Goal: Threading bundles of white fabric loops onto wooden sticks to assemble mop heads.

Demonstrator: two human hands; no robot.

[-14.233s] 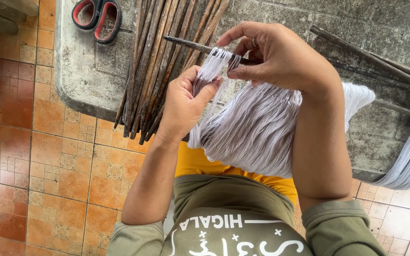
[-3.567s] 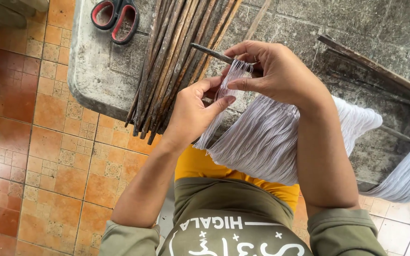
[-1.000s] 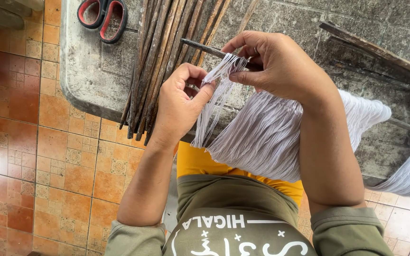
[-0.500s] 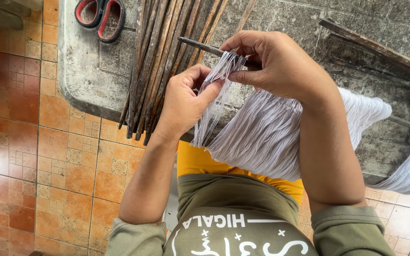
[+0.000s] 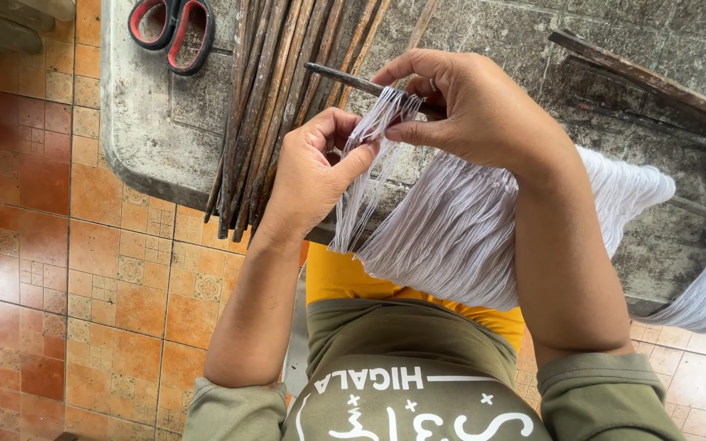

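Right hand [image 5: 475,110] pinches a dark thin stick [image 5: 353,80] plus the top of a small bunch of pale threads [image 5: 373,139], thumb and forefinger closed on both; that likely keeps the threads pinned to the stick while they get sorted. Left hand [image 5: 312,175] sits just below and beside it, fingers curled, thumb and fingertips pressed together on a few of the same threads, apparently separating them from the rest.

The main hank of white thread [image 5: 459,233] fans out under the right wrist, draped over the edge of the concrete slab [image 5: 136,139] and onto the lap, so loose ends hang free rather than tangle. More of it trails off right.

Bundle of dark wooden sticks [image 5: 275,98] lies on the slab, touching the left hand's back side, close for reach. Red-handled scissors [image 5: 173,33] rest well apart at the slab's far corner. Orange floor tiles [image 5: 34,245] on the left.
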